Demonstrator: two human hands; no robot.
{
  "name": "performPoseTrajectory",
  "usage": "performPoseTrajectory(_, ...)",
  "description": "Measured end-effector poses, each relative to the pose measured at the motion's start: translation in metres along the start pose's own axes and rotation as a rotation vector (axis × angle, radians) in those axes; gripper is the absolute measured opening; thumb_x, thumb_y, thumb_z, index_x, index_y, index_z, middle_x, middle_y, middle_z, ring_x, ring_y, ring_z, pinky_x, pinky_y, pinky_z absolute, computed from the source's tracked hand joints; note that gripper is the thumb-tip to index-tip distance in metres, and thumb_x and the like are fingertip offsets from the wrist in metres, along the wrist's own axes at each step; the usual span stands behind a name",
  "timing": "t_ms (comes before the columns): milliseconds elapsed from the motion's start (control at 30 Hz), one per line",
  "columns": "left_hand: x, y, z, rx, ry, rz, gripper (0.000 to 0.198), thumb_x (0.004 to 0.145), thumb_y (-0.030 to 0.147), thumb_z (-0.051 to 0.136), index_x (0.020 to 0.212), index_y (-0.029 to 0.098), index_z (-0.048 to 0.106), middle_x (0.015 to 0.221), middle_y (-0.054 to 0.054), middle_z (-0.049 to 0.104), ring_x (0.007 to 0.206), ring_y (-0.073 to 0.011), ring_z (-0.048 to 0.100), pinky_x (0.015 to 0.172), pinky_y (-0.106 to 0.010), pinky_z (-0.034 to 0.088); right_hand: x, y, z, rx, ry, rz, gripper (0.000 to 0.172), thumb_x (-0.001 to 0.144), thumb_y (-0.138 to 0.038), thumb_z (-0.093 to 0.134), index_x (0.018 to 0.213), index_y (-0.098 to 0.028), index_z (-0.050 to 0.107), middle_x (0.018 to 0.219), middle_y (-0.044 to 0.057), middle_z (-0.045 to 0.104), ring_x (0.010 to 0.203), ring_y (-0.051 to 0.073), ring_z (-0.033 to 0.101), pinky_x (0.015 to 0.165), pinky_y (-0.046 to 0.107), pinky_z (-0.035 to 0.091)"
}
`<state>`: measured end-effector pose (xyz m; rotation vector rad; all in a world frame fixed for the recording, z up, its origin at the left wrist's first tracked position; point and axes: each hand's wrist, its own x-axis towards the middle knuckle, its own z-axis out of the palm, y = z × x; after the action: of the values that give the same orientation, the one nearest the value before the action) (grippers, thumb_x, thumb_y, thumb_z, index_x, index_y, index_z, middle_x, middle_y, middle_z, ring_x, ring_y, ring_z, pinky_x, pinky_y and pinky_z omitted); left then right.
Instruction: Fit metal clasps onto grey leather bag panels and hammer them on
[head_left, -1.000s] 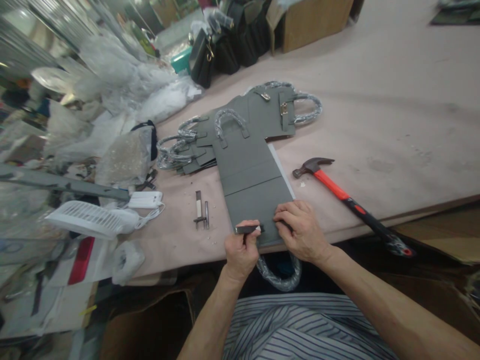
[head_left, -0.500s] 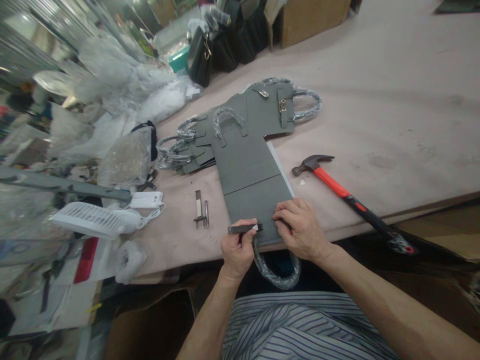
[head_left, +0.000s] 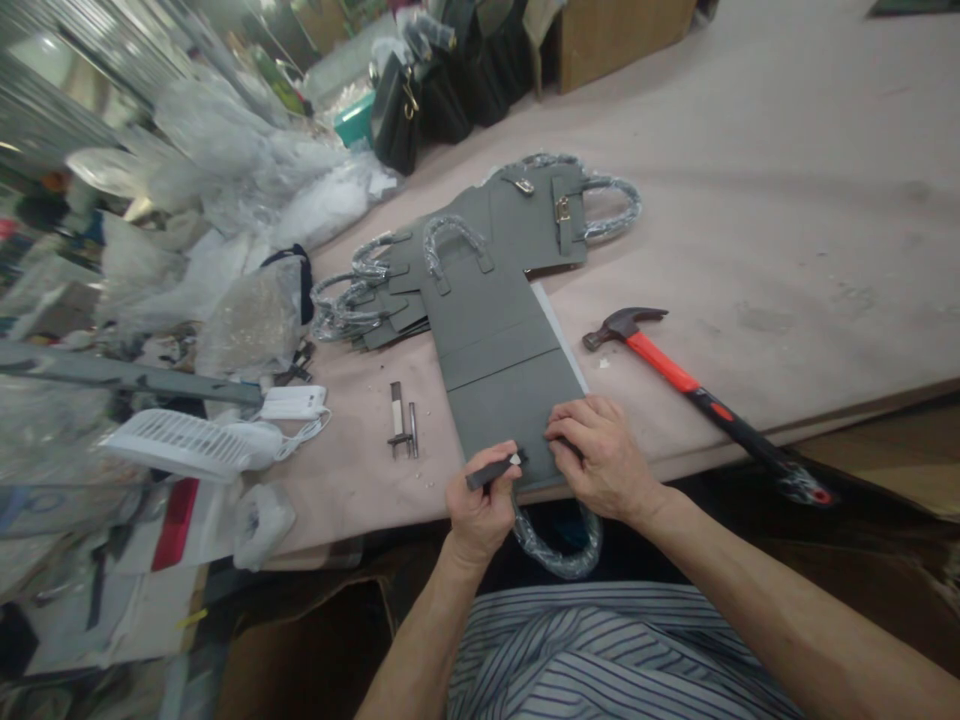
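My left hand (head_left: 480, 505) pinches a short dark metal punch (head_left: 491, 472) with a pale band near its tip. The tip is close to the lower edge of a grey leather bag panel (head_left: 510, 400), which lies flat and creased on the table. My right hand (head_left: 600, 455) rests on the panel's lower right part with fingers curled together; what lies under the fingertips is hidden. Between my hands a plastic-wrapped handle (head_left: 559, 565) hangs over the table's front edge. Another wrapped handle (head_left: 454, 240) stands at the panel's far end.
A claw hammer (head_left: 675, 380) lies to the right. Left of the panel are a pronged tool (head_left: 397, 415) and a thin metal rod (head_left: 412, 430). More grey bag pieces (head_left: 536, 220) overlap behind. A white fan (head_left: 176, 440), plastic wrap (head_left: 255, 190), dark bags (head_left: 442, 100) and a cardboard box (head_left: 622, 40) surround the table.
My left hand has shifted slightly right, and the punch in it has turned from nearly level to slanting, its near end lower. My right hand stays in place.
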<state>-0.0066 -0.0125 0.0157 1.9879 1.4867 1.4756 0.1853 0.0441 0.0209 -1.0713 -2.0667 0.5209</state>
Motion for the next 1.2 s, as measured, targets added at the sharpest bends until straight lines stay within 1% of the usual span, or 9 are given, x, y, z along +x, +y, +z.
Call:
performPoseTrajectory(133, 0.000, 0.000, 0.000, 0.010, -0.024, 0.019, 0.008, 0.096, 0.017, 0.061, 0.104, 0.017, 0.062, 0.097, -0.010, 0.078, 0.092, -0.0188, 0.077, 0.085, -0.032, 0.064, -0.001, 0.000, -0.001, 0.001, -0.004, 0.002, 0.010, 0.089, -0.013, 0.055, 0.087, -0.020, 0.063, 0.097, 0.006, 0.066, 0.092, 0.023, 0.052, 0.086, 0.042, 0.039)
performPoseTrajectory(267, 0.001, 0.001, 0.001, 0.050, -0.022, 0.043, 0.008, 0.096, 0.016, 0.058, 0.103, 0.017, 0.061, 0.095, -0.009, 0.077, 0.091, -0.0182, 0.077, 0.083, -0.031, 0.064, 0.000, 0.000, -0.001, -0.009, -0.008, 0.003, 0.009, 0.088, -0.013, 0.056, 0.088, -0.020, 0.062, 0.098, 0.006, 0.066, 0.092, 0.023, 0.052, 0.087, 0.042, 0.038)
performPoseTrajectory(467, 0.003, 0.003, 0.004, 0.081, -0.063, 0.156, 0.016, 0.094, 0.008, 0.056, 0.107, 0.017, 0.060, 0.097, -0.011, 0.075, 0.095, -0.0185, 0.075, 0.087, -0.032, 0.064, 0.000, 0.000, 0.000, -0.007, -0.016, 0.000, 0.009, 0.089, -0.013, 0.055, 0.089, -0.020, 0.062, 0.098, 0.007, 0.066, 0.091, 0.023, 0.051, 0.086, 0.042, 0.038)
performPoseTrajectory(533, 0.003, 0.004, 0.004, 0.075, -0.051, 0.147, 0.017, 0.093, 0.007, 0.057, 0.106, 0.017, 0.060, 0.096, -0.010, 0.075, 0.094, -0.0181, 0.075, 0.087, -0.032, 0.063, -0.001, 0.001, 0.000, -0.008, -0.014, 0.001, 0.010, 0.089, -0.012, 0.055, 0.089, -0.020, 0.062, 0.098, 0.007, 0.066, 0.092, 0.023, 0.051, 0.087, 0.042, 0.038)
performPoseTrajectory(667, 0.000, 0.006, 0.005, 0.085, 0.010, 0.085, 0.016, 0.092, 0.007, 0.059, 0.105, 0.017, 0.061, 0.096, -0.009, 0.075, 0.092, -0.0176, 0.075, 0.086, -0.031, 0.064, -0.001, 0.002, 0.000, -0.015, -0.015, 0.006, 0.010, 0.088, -0.012, 0.056, 0.088, -0.020, 0.062, 0.099, 0.006, 0.066, 0.092, 0.024, 0.051, 0.086, 0.042, 0.037)
performPoseTrajectory(733, -0.001, 0.006, 0.005, 0.100, 0.011, 0.083, 0.016, 0.092, 0.008, 0.060, 0.105, 0.016, 0.062, 0.096, -0.009, 0.075, 0.092, -0.0179, 0.075, 0.086, -0.032, 0.064, -0.001, 0.002, 0.000, -0.018, -0.014, 0.006, 0.010, 0.088, -0.012, 0.056, 0.088, -0.020, 0.062, 0.099, 0.006, 0.066, 0.092, 0.024, 0.051, 0.086, 0.042, 0.037)
performPoseTrajectory(867, 0.001, 0.004, 0.004, 0.074, -0.063, 0.135, 0.018, 0.092, 0.006, 0.058, 0.107, 0.016, 0.062, 0.099, -0.011, 0.076, 0.097, -0.0190, 0.075, 0.088, -0.032, 0.064, -0.001, 0.001, 0.000, -0.016, -0.009, 0.000, 0.010, 0.088, -0.012, 0.055, 0.088, -0.019, 0.063, 0.098, 0.007, 0.065, 0.092, 0.024, 0.051, 0.086, 0.042, 0.037)
performPoseTrajectory(967, 0.005, 0.004, 0.003, 0.045, -0.100, 0.137, 0.019, 0.092, 0.005, 0.056, 0.106, 0.017, 0.061, 0.099, -0.011, 0.076, 0.096, -0.0188, 0.075, 0.088, -0.032, 0.064, 0.000, 0.000, -0.001, -0.014, -0.007, 0.000, 0.011, 0.088, -0.013, 0.055, 0.088, -0.020, 0.063, 0.098, 0.007, 0.066, 0.091, 0.024, 0.051, 0.086, 0.042, 0.037)
performPoseTrajectory(1200, 0.000, 0.010, 0.008, 0.162, 0.011, 0.094, 0.016, 0.093, 0.010, 0.058, 0.107, 0.016, 0.062, 0.096, -0.009, 0.076, 0.093, -0.0189, 0.076, 0.087, -0.032, 0.063, 0.000, 0.000, -0.002, -0.008, -0.014, 0.012, 0.012, 0.088, -0.012, 0.055, 0.088, -0.020, 0.064, 0.099, 0.007, 0.066, 0.093, 0.024, 0.052, 0.086, 0.042, 0.038)
